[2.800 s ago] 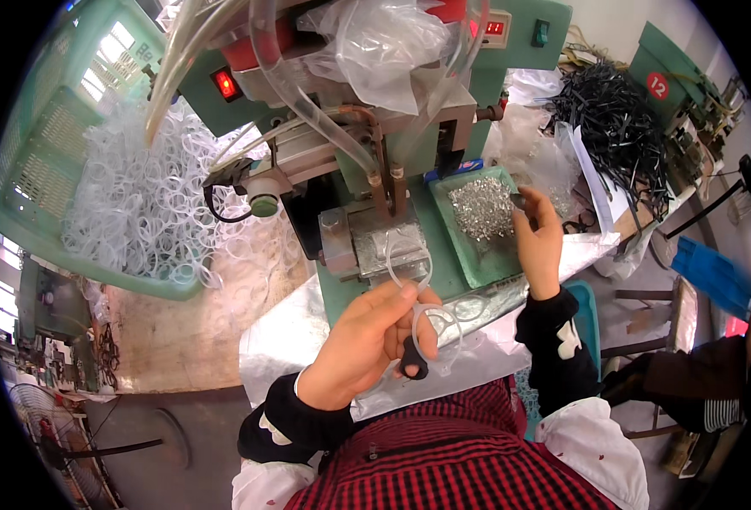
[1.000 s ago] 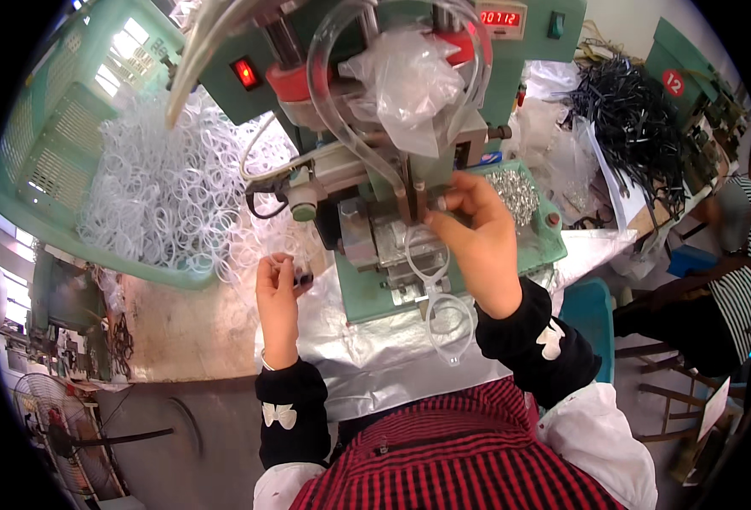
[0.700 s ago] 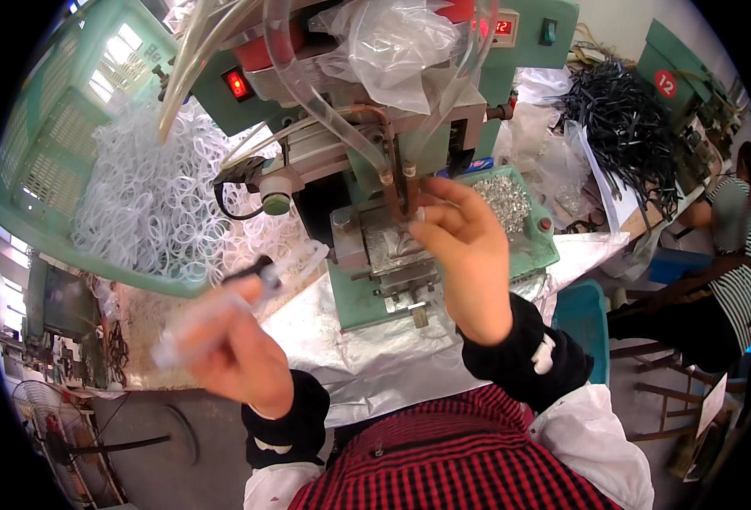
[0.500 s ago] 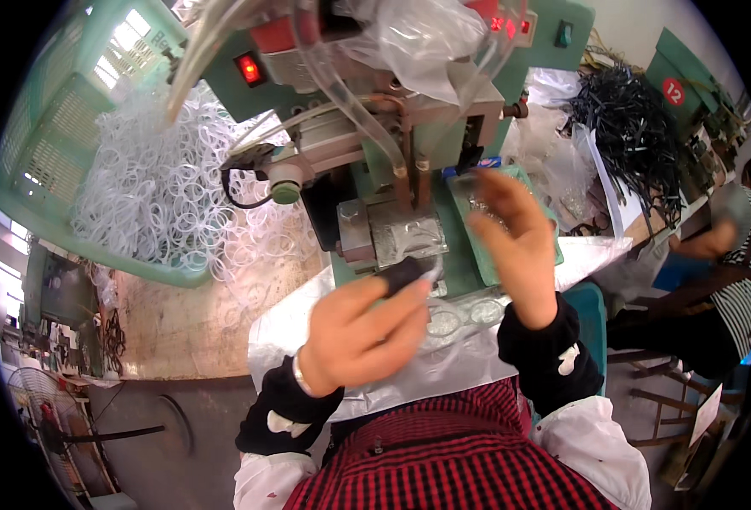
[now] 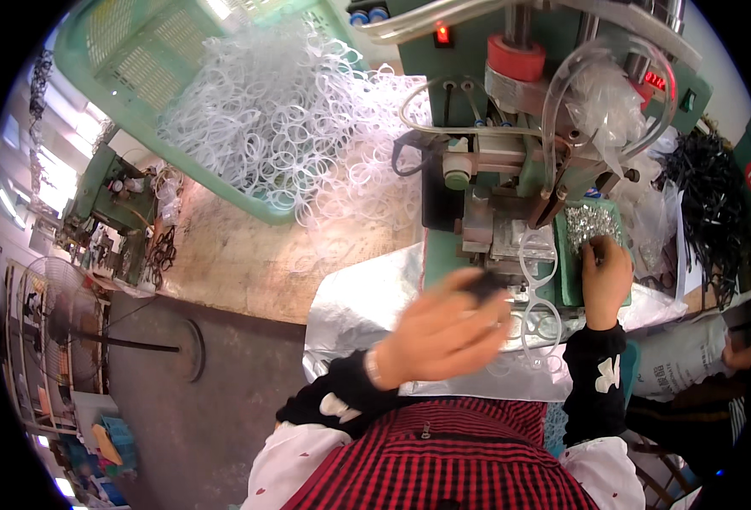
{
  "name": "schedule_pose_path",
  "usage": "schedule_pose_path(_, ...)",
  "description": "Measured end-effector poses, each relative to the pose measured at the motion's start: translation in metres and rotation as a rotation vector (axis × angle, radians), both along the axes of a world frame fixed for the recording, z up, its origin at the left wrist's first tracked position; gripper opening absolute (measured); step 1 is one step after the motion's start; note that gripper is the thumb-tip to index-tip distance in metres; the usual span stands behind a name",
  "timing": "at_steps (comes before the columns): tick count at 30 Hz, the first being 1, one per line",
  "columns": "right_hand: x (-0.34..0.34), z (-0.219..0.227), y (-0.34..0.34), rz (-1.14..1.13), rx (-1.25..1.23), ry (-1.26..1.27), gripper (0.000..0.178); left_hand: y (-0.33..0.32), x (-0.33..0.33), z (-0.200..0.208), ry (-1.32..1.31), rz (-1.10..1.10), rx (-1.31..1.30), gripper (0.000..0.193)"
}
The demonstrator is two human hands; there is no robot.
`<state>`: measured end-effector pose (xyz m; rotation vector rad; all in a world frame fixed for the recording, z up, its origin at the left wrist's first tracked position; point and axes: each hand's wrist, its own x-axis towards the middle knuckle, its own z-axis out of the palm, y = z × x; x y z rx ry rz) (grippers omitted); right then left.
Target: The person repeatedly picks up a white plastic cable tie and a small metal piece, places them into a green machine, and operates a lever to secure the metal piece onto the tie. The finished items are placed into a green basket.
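My left hand (image 5: 443, 336), blurred by motion, is in front of the press with its fingers closed. A black cover or piece (image 5: 484, 287) shows at its fingertips; I cannot tell which. At those fingertips is a clear plastic eyeglass frame (image 5: 554, 316), its two rings one above the other, the upper one overlapping the metal fixture (image 5: 511, 242). My right hand (image 5: 609, 276) reaches into a green tray (image 5: 571, 285) of small shiny metal parts (image 5: 592, 223). Its fingers are bent together among the parts; what they pinch is hidden.
A green bench press (image 5: 515, 81) with tubes stands ahead. Left of it, a green basket (image 5: 248, 204) of clear frames spills onto the wooden table (image 5: 231, 263). Black strips (image 5: 707, 204) lie at the far right. Silvery sheeting (image 5: 358, 297) covers the front edge; a floor fan (image 5: 61, 323) stands left.
The view has swung left. My right hand has lowered into the tray of metal parts. My left hand has moved right relative to the press, and the clear frame now stands out beside its fingertips.
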<state>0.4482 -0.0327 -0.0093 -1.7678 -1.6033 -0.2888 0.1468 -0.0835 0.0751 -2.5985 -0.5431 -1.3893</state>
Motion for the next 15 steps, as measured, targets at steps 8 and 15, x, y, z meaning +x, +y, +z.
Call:
schedule_pose_path(8,0.001,0.017,-0.009,-0.005,0.092,0.059,0.006,0.043,-0.218,-0.083,0.749,1.281,-0.593,0.022)
schedule_pose_path(15,-0.006,0.028,0.004,0.082,0.110,0.472,0.010,0.100,-0.232,-0.028,0.279,1.018,-0.117,0.019)
